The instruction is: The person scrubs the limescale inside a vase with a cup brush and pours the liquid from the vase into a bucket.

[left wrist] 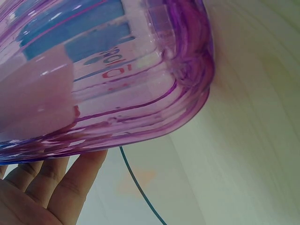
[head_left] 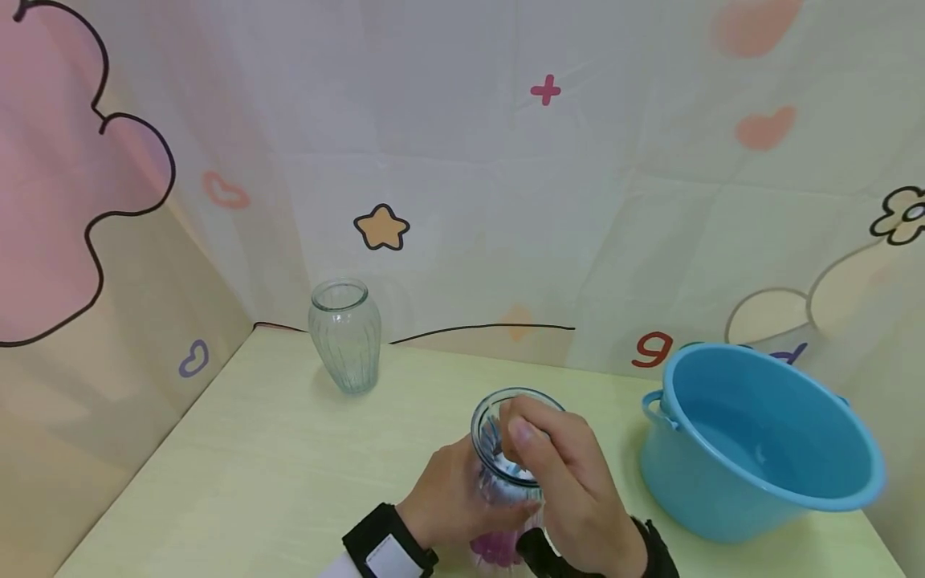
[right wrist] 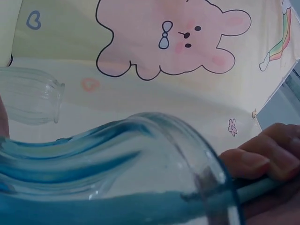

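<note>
My left hand [head_left: 473, 494] grips a ribbed glass vase [left wrist: 140, 108], tinted blue near its mouth and purple toward its base. The vase stands in front of me over the table, its rim [head_left: 516, 393] facing up toward the head camera. At that mouth my right hand [head_left: 571, 474] has its fingers curled round a thin blue-green stick [right wrist: 260, 188], which runs in past the rim. Through the purple wall, a pale rounded shape [left wrist: 37, 96] shows in the left wrist view; I cannot tell what it is. Left fingers [left wrist: 77, 183] lie along the vase's side.
A clear ribbed vase [head_left: 347, 345] stands upright at the back left of the pale table [head_left: 238, 474]. To the right sits a large blue bucket [head_left: 723, 482] with a side handle. A printed cloth [head_left: 462, 177] hangs behind the table.
</note>
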Action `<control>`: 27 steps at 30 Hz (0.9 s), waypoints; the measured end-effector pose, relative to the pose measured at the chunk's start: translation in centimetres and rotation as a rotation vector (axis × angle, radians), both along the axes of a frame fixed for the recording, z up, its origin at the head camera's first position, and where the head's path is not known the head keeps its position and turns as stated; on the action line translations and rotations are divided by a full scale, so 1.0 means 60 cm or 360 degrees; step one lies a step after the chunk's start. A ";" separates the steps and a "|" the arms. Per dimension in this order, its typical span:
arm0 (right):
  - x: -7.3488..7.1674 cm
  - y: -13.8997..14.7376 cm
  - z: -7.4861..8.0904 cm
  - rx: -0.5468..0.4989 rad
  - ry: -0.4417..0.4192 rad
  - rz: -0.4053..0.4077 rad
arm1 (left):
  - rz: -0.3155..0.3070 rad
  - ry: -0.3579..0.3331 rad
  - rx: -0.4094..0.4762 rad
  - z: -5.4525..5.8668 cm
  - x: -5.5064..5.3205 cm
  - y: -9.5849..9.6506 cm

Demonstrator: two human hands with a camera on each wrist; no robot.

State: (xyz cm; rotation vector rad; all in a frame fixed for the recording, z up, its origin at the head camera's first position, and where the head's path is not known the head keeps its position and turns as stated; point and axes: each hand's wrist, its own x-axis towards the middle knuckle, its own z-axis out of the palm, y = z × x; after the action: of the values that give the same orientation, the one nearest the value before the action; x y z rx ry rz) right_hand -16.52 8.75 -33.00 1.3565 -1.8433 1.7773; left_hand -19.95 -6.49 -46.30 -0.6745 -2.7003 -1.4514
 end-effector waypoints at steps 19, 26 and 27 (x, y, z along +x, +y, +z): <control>-0.008 -0.002 0.001 0.0484 -0.0211 -0.0294 | 0.0022 0.0151 0.0007 -0.003 0.000 -0.002; -0.010 -0.004 0.000 0.0554 -0.0239 -0.0299 | 0.0036 0.0159 -0.0016 -0.005 0.000 -0.002; -0.010 -0.004 0.000 0.0561 -0.0240 -0.0297 | 0.0036 0.0164 -0.0020 -0.005 0.000 -0.002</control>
State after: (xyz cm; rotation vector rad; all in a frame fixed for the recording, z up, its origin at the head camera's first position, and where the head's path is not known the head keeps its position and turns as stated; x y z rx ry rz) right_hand -17.12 8.53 -32.98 1.1333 -2.3671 1.5502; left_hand -19.92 -6.61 -46.61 -0.6963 -2.6328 -1.3563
